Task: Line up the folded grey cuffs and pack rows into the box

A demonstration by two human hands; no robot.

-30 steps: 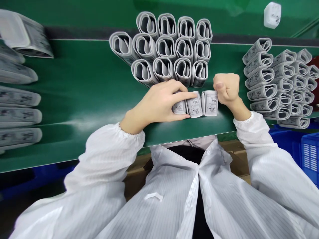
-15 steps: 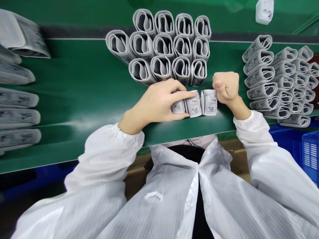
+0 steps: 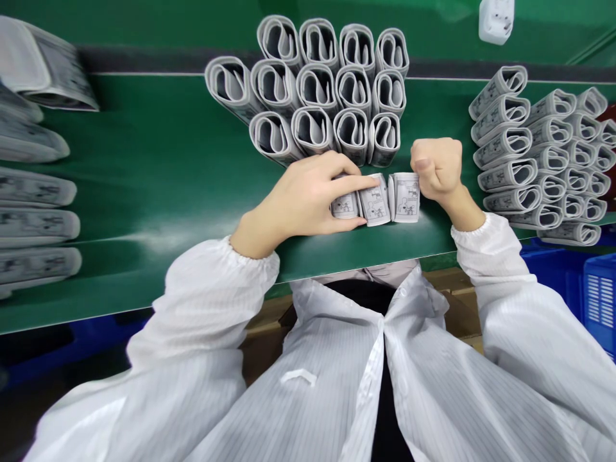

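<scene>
Three folded paper packets with printed line drawings lie in a row on the green tabletop (image 3: 158, 147), close to its near edge. The left hand (image 3: 310, 197) curves over the left packet (image 3: 344, 206), gripping it with the thumb along the near side and the other fingers on the far side; this packet is partly hidden beneath them. Its index finger stretches right onto the far part of the middle packet (image 3: 376, 205), and the thumb tip reaches that packet's near left corner. The right packet (image 3: 407, 199) sits just beside the middle one, a thin gap between them. The right hand (image 3: 437, 168) is rolled into a fist against the right packet's right edge.

Just beyond the row, a centre stack (image 3: 315, 86) of thirteen looped paper rolls shows its open ends in three tiers. More rolls form a right stack (image 3: 505, 141), and further folded papers (image 3: 36, 228) line the far left side. A white socket block (image 3: 496, 21) is at the far right. Both arms wear white sleeves (image 3: 212, 308) with gathered cuffs. A blue crate (image 3: 599, 292) stands below the tabletop at the near right.
</scene>
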